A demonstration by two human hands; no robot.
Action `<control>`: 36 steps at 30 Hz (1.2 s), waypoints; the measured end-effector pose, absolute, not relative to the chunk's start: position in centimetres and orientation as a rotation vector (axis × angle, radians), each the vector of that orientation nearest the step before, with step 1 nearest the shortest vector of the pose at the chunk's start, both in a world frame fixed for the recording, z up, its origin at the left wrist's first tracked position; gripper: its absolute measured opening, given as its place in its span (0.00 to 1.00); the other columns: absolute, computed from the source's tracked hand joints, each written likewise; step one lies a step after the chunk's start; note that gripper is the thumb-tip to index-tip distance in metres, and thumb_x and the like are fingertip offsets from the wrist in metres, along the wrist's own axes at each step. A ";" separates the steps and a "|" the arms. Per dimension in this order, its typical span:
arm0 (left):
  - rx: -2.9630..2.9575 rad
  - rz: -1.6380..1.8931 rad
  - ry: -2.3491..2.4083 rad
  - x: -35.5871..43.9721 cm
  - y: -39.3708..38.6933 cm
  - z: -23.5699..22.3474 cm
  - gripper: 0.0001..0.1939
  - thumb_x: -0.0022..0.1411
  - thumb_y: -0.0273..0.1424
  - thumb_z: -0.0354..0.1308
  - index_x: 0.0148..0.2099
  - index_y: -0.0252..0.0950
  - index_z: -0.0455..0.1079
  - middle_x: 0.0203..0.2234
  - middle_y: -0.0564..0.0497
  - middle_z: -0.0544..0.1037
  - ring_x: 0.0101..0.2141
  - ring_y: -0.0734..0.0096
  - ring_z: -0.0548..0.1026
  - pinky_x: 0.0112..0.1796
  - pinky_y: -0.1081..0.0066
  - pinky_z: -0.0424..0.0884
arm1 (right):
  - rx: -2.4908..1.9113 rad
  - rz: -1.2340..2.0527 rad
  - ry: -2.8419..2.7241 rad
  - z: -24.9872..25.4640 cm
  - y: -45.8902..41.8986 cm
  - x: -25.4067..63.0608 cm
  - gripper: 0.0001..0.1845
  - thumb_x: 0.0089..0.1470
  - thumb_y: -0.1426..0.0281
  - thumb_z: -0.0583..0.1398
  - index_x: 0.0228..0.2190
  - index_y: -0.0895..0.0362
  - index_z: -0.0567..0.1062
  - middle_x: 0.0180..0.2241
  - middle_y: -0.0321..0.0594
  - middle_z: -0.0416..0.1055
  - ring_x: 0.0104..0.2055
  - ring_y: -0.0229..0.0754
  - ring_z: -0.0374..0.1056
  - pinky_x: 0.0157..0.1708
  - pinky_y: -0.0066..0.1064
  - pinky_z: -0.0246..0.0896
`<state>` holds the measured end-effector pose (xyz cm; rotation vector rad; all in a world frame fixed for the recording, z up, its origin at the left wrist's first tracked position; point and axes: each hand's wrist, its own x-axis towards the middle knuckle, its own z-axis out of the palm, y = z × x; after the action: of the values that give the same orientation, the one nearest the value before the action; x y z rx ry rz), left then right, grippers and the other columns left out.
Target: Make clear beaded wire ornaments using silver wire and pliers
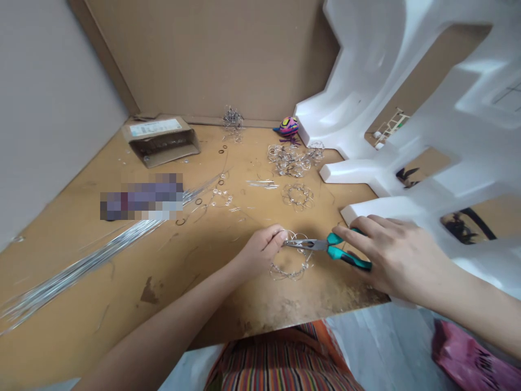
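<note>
looped silver wire ring with clear beads (293, 274), pinched in left hand (266, 244); teal-handled metal pliers (325, 245) gripped in right hand (393, 252).

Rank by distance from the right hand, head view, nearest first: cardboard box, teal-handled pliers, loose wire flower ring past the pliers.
From the right hand:
1. teal-handled pliers, held in it
2. loose wire flower ring, ahead and to its left
3. cardboard box, far left, toward the back

Cardboard box (163, 147) (open, pale-labelled) at left; pink lettered item (474, 355), lower right.
</note>
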<state>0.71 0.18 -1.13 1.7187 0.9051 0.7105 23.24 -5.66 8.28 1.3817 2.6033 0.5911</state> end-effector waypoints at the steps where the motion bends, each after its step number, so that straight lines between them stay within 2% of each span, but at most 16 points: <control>1: 1.710 0.714 0.907 0.7 0.2 -1.1 0.15 0.62 0.37 0.42 0.25 0.36 0.56 0.19 0.58 0.58 0.21 0.77 0.57 0.25 0.75 0.55 | 1.389 0.584 2.603 8.2 -5.7 23.3 0.21 0.43 0.74 0.56 0.43 0.54 0.70 0.30 0.40 0.68 0.30 0.44 0.64 0.25 0.32 0.49; 8: 1.743 0.729 0.888 0.8 0.3 -1.7 0.15 0.63 0.37 0.41 0.25 0.36 0.56 0.18 0.58 0.58 0.22 0.77 0.57 0.25 0.75 0.55 | 1.424 0.500 2.625 8.0 -5.8 23.3 0.16 0.47 0.72 0.55 0.41 0.54 0.71 0.30 0.41 0.69 0.26 0.41 0.64 0.21 0.30 0.46; 18: 1.797 0.773 0.914 0.8 0.1 -1.5 0.15 0.63 0.36 0.42 0.25 0.36 0.56 0.18 0.58 0.58 0.22 0.76 0.58 0.25 0.75 0.54 | 1.481 0.405 2.622 8.1 -5.7 23.3 0.17 0.45 0.68 0.56 0.41 0.55 0.71 0.29 0.41 0.69 0.25 0.40 0.64 0.20 0.30 0.46; 25: 1.748 0.742 0.880 0.6 0.1 -1.4 0.15 0.63 0.37 0.42 0.26 0.36 0.58 0.19 0.57 0.60 0.22 0.76 0.59 0.25 0.75 0.56 | 1.494 0.366 2.639 8.0 -5.7 23.5 0.17 0.44 0.69 0.56 0.40 0.53 0.72 0.31 0.42 0.71 0.24 0.40 0.64 0.20 0.31 0.48; 33: 1.688 0.773 0.960 0.9 0.2 -1.5 0.15 0.63 0.37 0.42 0.25 0.36 0.55 0.18 0.58 0.58 0.22 0.76 0.58 0.25 0.75 0.55 | 1.510 0.566 2.597 7.2 -6.2 23.0 0.15 0.50 0.65 0.55 0.40 0.55 0.72 0.29 0.41 0.70 0.23 0.40 0.63 0.19 0.30 0.44; 36: 1.664 0.793 0.959 0.9 0.3 -1.6 0.15 0.63 0.37 0.43 0.26 0.36 0.57 0.19 0.57 0.59 0.23 0.76 0.59 0.26 0.75 0.56 | 1.514 0.646 2.602 7.0 -5.9 22.9 0.16 0.51 0.65 0.55 0.41 0.56 0.71 0.29 0.42 0.69 0.25 0.41 0.63 0.22 0.30 0.47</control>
<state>0.86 0.27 -1.63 1.6644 0.9590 0.7931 22.85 -5.94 7.05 1.5136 2.6023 0.6463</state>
